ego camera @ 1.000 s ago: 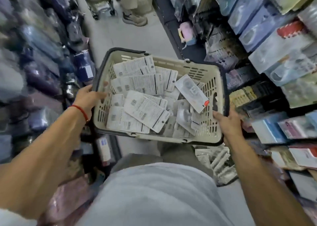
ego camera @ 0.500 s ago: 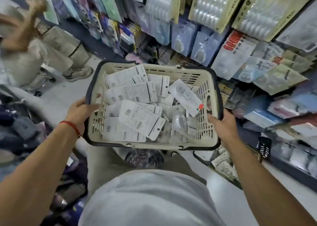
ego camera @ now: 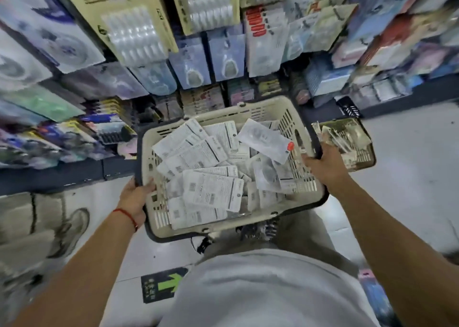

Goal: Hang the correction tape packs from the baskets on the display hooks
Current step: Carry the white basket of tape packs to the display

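Correction tape packs [ego camera: 211, 192] lie loose in a heap inside the cream basket [ego camera: 270, 108], mostly printed back up, one near the far right corner showing its clear blister and a red tab. None is in your fingers and none has gone to a hook.

You carry the basket level at about waist height, one hand to each side. Your left hand [ego camera: 135, 196] is curled over the near left rim, thumb inside the wall, a red cord at the wrist. Your right hand [ego camera: 321, 164] is wrapped round the dark handle at the right edge. Judged sound: an even hold on both sides keeps the heap from sliding out.

A second basket [ego camera: 365, 158] stands on the floor just beyond your right hand, also holding packets; their kind cannot be read.

Furthest, the display wall [ego camera: 223, 58] hangs full of carded goods, blurred. No free hook can be made out. You face it squarely, which suits stocking, but one hand must be released first; setting the basket down seems the likely requirement.
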A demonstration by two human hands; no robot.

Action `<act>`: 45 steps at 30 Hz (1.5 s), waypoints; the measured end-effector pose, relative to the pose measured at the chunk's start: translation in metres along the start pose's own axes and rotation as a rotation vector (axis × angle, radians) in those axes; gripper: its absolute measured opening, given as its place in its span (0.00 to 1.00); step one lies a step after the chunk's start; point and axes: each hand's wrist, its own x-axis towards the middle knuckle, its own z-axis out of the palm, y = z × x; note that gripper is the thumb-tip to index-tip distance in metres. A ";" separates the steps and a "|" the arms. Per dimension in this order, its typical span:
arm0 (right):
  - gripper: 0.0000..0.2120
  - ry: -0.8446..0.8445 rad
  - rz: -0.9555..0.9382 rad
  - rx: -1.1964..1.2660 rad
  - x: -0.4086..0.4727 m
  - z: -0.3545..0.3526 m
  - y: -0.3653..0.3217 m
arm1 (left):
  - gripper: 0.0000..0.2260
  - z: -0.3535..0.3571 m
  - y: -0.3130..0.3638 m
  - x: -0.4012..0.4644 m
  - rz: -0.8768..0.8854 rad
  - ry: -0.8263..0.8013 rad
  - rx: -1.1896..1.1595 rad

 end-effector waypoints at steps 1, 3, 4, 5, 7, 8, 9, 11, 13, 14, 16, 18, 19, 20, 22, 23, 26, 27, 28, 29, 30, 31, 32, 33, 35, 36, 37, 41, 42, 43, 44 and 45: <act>0.07 -0.005 0.022 0.004 0.003 -0.001 0.006 | 0.12 0.006 0.002 0.003 0.004 -0.002 0.026; 0.09 -0.028 0.074 0.007 0.015 0.000 0.025 | 0.12 0.020 -0.001 0.011 -0.004 0.018 0.091; 0.09 -0.035 0.102 0.015 0.024 0.002 0.038 | 0.12 0.029 -0.006 0.018 -0.014 0.032 0.124; 0.09 -0.044 0.132 0.022 0.035 0.006 0.054 | 0.13 0.040 -0.015 0.027 -0.032 0.048 0.145; 0.07 -0.073 0.182 0.019 0.067 0.018 0.088 | 0.16 0.062 -0.042 0.053 -0.093 0.096 0.168; 0.07 -0.095 0.204 0.013 0.085 0.028 0.105 | 0.17 0.072 -0.058 0.065 -0.124 0.132 0.167; 0.07 -0.112 0.224 0.011 0.102 0.039 0.124 | 0.17 0.084 -0.075 0.077 -0.155 0.165 0.152; 0.06 -0.124 0.249 0.007 0.136 0.064 0.162 | 0.12 0.108 -0.111 0.109 -0.216 0.190 0.133; 0.09 -0.111 0.239 -0.034 0.167 0.091 0.200 | 0.11 0.126 -0.148 0.146 -0.258 0.213 0.129; 0.11 -0.105 0.241 -0.060 0.182 0.106 0.218 | 0.11 0.134 -0.165 0.165 -0.281 0.218 0.134; 0.15 -0.122 0.250 -0.114 0.207 0.134 0.251 | 0.12 0.148 -0.202 0.202 -0.313 0.225 0.140; 0.17 -0.127 0.255 -0.165 0.229 0.163 0.284 | 0.11 0.160 -0.234 0.239 -0.348 0.230 0.113; 0.17 -0.123 0.257 -0.185 0.238 0.179 0.298 | 0.10 0.162 -0.248 0.258 -0.357 0.246 0.113; 0.16 -0.106 0.260 -0.190 0.245 0.194 0.311 | 0.10 0.163 -0.263 0.276 -0.364 0.264 0.121; 0.12 -0.055 0.273 -0.163 0.256 0.221 0.331 | 0.10 0.167 -0.283 0.310 -0.372 0.266 0.123; 0.11 -0.037 0.267 -0.153 0.260 0.233 0.338 | 0.11 0.167 -0.292 0.326 -0.363 0.274 0.117; 0.12 -0.053 0.262 -0.136 0.271 0.267 0.351 | 0.11 0.160 -0.314 0.364 -0.294 0.326 0.086; 0.12 -0.054 0.264 -0.114 0.273 0.276 0.354 | 0.10 0.159 -0.322 0.373 -0.261 0.335 0.078; 0.13 -0.043 0.267 -0.099 0.274 0.283 0.358 | 0.09 0.158 -0.330 0.380 -0.226 0.345 0.087; 0.15 -0.025 0.263 -0.095 0.275 0.290 0.361 | 0.08 0.158 -0.337 0.387 -0.186 0.357 0.112; 0.18 -0.011 0.255 -0.118 0.275 0.297 0.361 | 0.08 0.158 -0.341 0.394 -0.134 0.369 0.154; 0.23 0.003 0.245 -0.155 0.274 0.302 0.361 | 0.09 0.160 -0.346 0.400 -0.076 0.376 0.227; 0.27 0.016 0.227 -0.187 0.273 0.307 0.363 | 0.11 0.163 -0.349 0.403 -0.018 0.389 0.323; 0.31 0.029 0.198 -0.204 0.272 0.311 0.364 | 0.13 0.165 -0.350 0.405 0.027 0.414 0.422; 0.38 0.077 0.165 -0.227 0.271 0.317 0.366 | 0.14 0.167 -0.354 0.408 0.082 0.466 0.532; 0.40 0.103 0.160 -0.244 0.270 0.321 0.367 | 0.15 0.166 -0.357 0.410 0.093 0.474 0.535; 0.41 0.135 0.154 -0.262 0.270 0.325 0.368 | 0.16 0.165 -0.358 0.412 0.101 0.473 0.530; 0.27 0.286 0.092 -0.309 0.270 0.336 0.372 | 0.17 0.161 -0.363 0.420 0.149 0.473 0.546; 0.25 0.302 0.095 -0.311 0.270 0.337 0.372 | 0.18 0.162 -0.364 0.420 0.161 0.471 0.546; 0.24 0.322 0.091 -0.324 0.271 0.339 0.373 | 0.19 0.163 -0.365 0.422 0.177 0.469 0.551; 0.24 0.341 0.084 -0.337 0.272 0.340 0.375 | 0.19 0.164 -0.364 0.422 0.191 0.465 0.555; 0.24 0.351 0.076 -0.338 0.273 0.341 0.375 | 0.20 0.165 -0.362 0.424 0.208 0.463 0.552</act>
